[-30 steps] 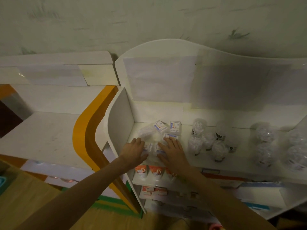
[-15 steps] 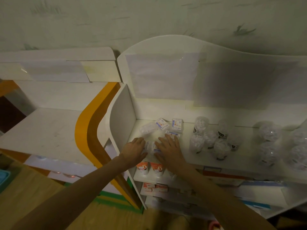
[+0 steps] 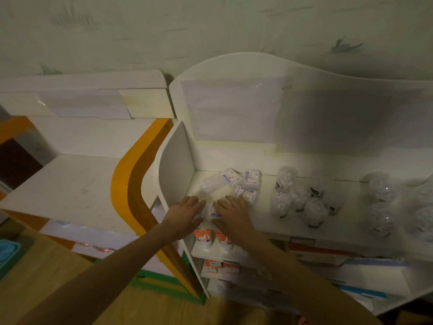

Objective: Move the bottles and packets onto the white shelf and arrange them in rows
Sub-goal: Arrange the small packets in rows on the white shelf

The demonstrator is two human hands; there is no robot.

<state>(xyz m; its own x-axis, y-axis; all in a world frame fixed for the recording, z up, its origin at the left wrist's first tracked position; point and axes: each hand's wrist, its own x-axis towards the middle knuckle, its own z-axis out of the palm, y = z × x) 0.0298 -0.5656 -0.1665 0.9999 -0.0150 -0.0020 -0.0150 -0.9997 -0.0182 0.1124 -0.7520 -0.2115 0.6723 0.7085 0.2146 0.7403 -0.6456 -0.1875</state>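
Observation:
Both hands lie flat on small clear packets at the front left corner of the white shelf [image 3: 257,207]. My left hand [image 3: 185,213] and my right hand [image 3: 232,211] sit side by side, fingers straight, with a packet [image 3: 212,211] showing between them. Behind the hands lie more packets [image 3: 244,193], two labelled ones [image 3: 252,177] at the back and a clear one [image 3: 208,186] to the left. Several clear bottles [image 3: 297,200] stand in a cluster right of the packets. More round clear bottles [image 3: 384,202] stand farther right.
The shelf's curved side panel [image 3: 175,165] rises just left of my left hand. Lower shelves hold orange-and-white tubes [image 3: 212,238] and small boxes [image 3: 221,267]. A white-and-orange unit [image 3: 70,184] stands to the left. A blue bin [image 3: 7,254] sits at the far left.
Both hands have stayed pressed on the front packets, shifting slightly closer together. The camera has tilted a little, so the shelf sits higher in view.

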